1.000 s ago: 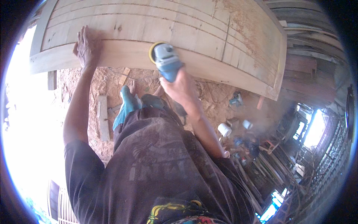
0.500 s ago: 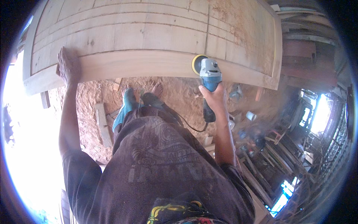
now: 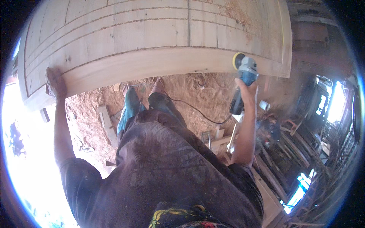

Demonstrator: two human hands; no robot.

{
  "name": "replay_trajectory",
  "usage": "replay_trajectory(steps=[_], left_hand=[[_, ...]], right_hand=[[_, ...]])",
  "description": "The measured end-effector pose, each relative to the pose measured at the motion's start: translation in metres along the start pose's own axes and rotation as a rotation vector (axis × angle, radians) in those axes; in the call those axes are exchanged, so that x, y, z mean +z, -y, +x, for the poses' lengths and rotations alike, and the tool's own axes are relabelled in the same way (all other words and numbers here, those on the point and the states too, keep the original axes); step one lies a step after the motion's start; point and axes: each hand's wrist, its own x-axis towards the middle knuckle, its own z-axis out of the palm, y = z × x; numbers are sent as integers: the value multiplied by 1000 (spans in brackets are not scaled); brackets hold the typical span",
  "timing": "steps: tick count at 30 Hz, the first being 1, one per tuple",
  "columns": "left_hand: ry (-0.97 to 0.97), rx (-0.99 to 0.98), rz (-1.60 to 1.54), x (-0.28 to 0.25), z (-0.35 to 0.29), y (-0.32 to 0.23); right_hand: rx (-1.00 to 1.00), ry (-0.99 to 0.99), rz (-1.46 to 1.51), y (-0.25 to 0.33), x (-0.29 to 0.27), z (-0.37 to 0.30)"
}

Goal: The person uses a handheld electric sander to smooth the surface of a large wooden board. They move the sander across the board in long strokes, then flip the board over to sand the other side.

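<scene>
A large pale wooden panel (image 3: pixel 152 57), with grooves across its face and a smooth border, lies in front of me. My left hand (image 3: pixel 56 83) is curled over its border near the left corner; the fingertips are partly hidden. On the right, my right hand (image 3: pixel 249 90) is wrapped around a blue and grey angle grinder (image 3: pixel 247 69). The grinder's yellow-rimmed disc (image 3: pixel 238 60) is at the border's near edge, tilted; whether it touches the wood I cannot tell. A dark cord (image 3: pixel 197 110) trails from the grinder's black rear end towards my feet.
Wood shavings (image 3: pixel 235 15) are scattered on the panel's far right. My bare feet (image 3: pixel 157 84) stand on brown, dusty ground below the near edge. Wooden offcuts (image 3: pixel 107 121) lie at the left, while a white cup (image 3: pixel 264 105) and stacked timber (image 3: pixel 273 163) are at the right.
My right hand has carried the grinder rightward along the panel's near border. The left hand has moved closer to the left corner, and the view has shifted slightly.
</scene>
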Motion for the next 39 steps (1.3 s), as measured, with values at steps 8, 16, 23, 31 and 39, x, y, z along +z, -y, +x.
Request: replay_trajectory(steps=[8, 16, 23, 31, 39], left_hand=[[4, -121, -41, 13, 1, -24], [-90, 108, -140, 6, -24, -51], [-83, 33, -205, -2, -28, -57], [1, -14, -145, -11, -25, -66], [6, 15, -88, -7, -20, -54]], right_hand=[[139, -96, 297, 30, -7, -42], [-160, 336, -15, 167, 151, -143], [-401, 462, -215, 271, 251, -182], [-268, 320, -163, 208, 176, -137], [13, 243, -230, 138, 104, -76]])
